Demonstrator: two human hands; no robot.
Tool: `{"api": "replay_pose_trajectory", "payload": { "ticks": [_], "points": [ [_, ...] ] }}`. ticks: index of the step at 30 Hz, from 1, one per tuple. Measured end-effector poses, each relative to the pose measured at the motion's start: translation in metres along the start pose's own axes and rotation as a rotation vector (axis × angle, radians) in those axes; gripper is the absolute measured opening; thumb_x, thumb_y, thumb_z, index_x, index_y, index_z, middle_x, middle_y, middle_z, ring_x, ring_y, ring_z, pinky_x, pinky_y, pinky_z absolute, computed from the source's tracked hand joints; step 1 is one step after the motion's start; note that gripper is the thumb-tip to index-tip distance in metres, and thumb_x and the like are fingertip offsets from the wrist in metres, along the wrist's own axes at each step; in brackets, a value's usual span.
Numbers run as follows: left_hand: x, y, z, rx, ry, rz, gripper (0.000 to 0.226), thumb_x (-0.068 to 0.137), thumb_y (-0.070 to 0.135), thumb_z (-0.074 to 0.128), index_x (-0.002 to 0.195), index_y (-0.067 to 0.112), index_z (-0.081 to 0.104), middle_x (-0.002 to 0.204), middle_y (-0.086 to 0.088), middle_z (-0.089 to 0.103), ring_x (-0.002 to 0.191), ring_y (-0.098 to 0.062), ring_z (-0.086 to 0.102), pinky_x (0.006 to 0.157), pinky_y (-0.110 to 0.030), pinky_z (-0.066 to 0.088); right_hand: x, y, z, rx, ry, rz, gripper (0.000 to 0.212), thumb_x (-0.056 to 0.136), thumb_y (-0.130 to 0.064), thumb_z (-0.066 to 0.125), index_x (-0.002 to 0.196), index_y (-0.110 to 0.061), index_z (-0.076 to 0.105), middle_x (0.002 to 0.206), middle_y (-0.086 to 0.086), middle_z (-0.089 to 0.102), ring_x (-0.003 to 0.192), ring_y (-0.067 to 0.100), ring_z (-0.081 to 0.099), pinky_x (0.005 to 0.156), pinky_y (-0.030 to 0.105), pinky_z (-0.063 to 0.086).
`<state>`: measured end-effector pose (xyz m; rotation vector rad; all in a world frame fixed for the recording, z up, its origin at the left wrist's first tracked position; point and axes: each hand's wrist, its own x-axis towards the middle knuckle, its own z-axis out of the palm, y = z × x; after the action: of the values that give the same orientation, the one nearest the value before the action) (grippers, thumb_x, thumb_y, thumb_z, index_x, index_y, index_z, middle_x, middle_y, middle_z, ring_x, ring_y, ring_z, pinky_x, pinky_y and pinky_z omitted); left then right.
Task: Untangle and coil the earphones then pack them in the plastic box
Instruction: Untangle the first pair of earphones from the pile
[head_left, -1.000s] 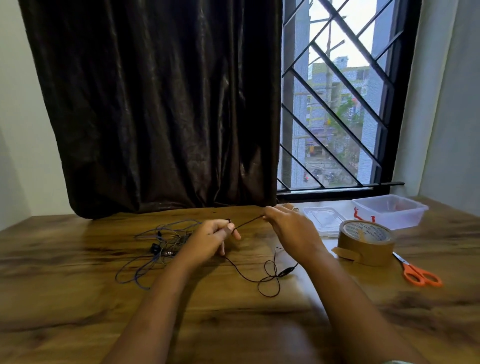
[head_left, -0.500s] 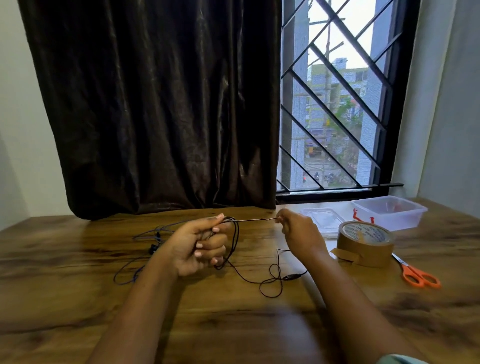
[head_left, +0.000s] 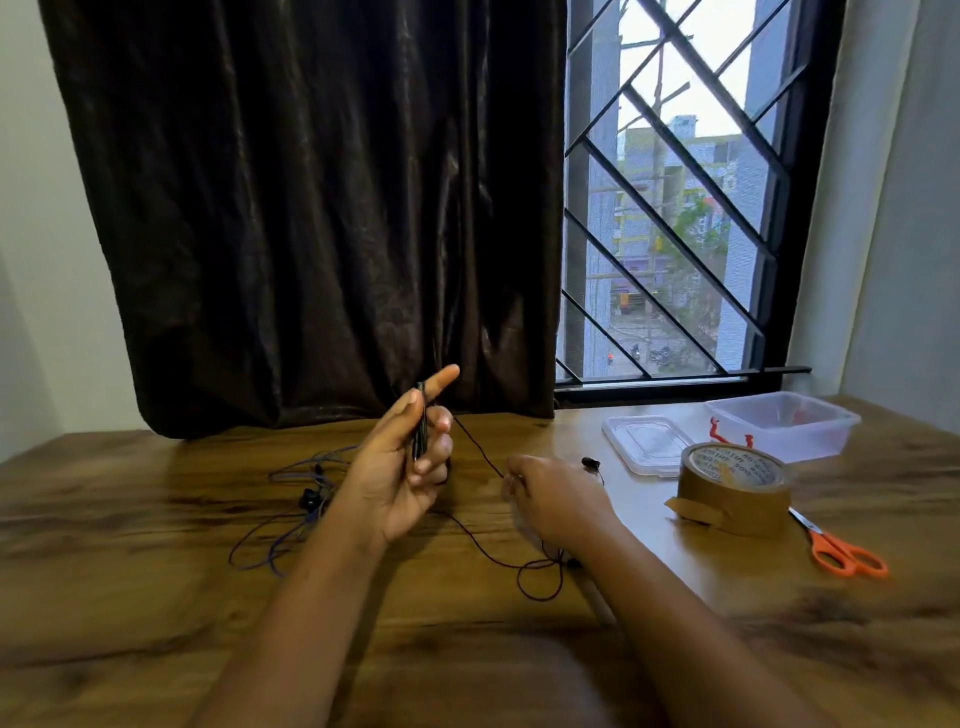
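Observation:
My left hand (head_left: 402, 467) is raised palm-up above the table, with turns of the black earphone cable (head_left: 421, 428) wound round its fingers; the forefinger points up. From there the cable runs down to my right hand (head_left: 550, 501), which pinches it low over the table. The loose rest of the black cable (head_left: 540, 571) loops on the wood under my right wrist, and an earbud (head_left: 590, 462) lies just beyond that hand. A second, blue earphone tangle (head_left: 291, 509) lies left of my left hand. The clear plastic box (head_left: 779, 426) stands at the far right with its lid (head_left: 647, 444) beside it.
A roll of brown packing tape (head_left: 735, 488) stands right of my right hand. Orange-handled scissors (head_left: 841, 551) lie beyond it. Something red (head_left: 719, 431) sits against the box's front. A dark curtain hangs behind the wooden table (head_left: 156, 597), with a barred window on the right.
My left hand has risen and turned palm-up with more cable wound on it. My right hand has dropped from the taut cable down toward the table, still pinching the wire.

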<state>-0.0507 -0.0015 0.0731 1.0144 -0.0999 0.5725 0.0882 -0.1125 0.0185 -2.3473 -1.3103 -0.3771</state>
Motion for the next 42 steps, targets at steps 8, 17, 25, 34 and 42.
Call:
{"api": "replay_pose_trajectory", "payload": {
  "ticks": [8,17,25,34,42],
  "points": [
    [0.004,-0.003,0.000,0.135,0.179,0.185,0.038,0.101,0.028,0.031,0.138,0.031,0.040,0.105,0.001,0.072,0.080,-0.012,0.071,0.066,-0.023,0.057,-0.001,-0.019,0.005,-0.014,-0.077,-0.148,0.025,0.099,-0.033,0.035,0.098,-0.024,0.059,0.091,0.002,0.067,0.077,0.023,0.062,0.058,0.027,0.039],
    [0.011,-0.009,-0.024,0.850,0.303,0.299,0.041,0.103,0.025,0.031,0.139,0.042,0.028,0.106,0.006,0.071,0.095,0.004,0.055,0.089,-0.010,0.036,-0.001,-0.033,0.001,0.126,-0.191,-0.336,0.023,0.096,-0.038,0.043,0.094,-0.027,0.063,0.083,-0.008,0.064,0.075,0.014,0.059,0.067,0.033,0.052],
    [0.005,-0.028,-0.024,1.457,0.062,0.051,0.046,0.101,0.024,0.036,0.137,0.053,0.025,0.054,0.003,0.057,0.052,-0.014,0.062,0.056,-0.022,0.046,0.003,-0.013,-0.018,0.050,0.187,-0.299,0.022,0.097,-0.039,0.045,0.094,-0.025,0.061,0.089,-0.006,0.063,0.079,0.018,0.063,0.059,0.028,0.039],
    [-0.005,-0.028,0.010,0.681,-0.107,-0.291,0.030,0.103,0.021,0.028,0.103,0.015,0.058,0.043,0.003,0.027,0.029,-0.006,0.021,0.060,-0.031,0.052,0.000,0.002,-0.027,-0.041,0.374,-0.153,0.045,0.093,-0.054,0.022,0.097,-0.029,0.059,0.087,-0.004,0.063,0.072,0.023,0.064,0.055,0.026,0.031],
    [-0.010,-0.016,0.014,0.293,-0.227,-0.353,0.039,0.099,0.022,0.030,0.117,0.008,0.062,0.037,0.005,0.025,0.026,-0.004,0.019,0.051,-0.025,0.047,-0.002,0.000,-0.027,0.068,0.230,-0.118,0.021,0.100,-0.039,0.040,0.103,-0.030,0.058,0.098,-0.004,0.066,0.090,0.024,0.063,0.064,0.032,0.039]
  ]
}}
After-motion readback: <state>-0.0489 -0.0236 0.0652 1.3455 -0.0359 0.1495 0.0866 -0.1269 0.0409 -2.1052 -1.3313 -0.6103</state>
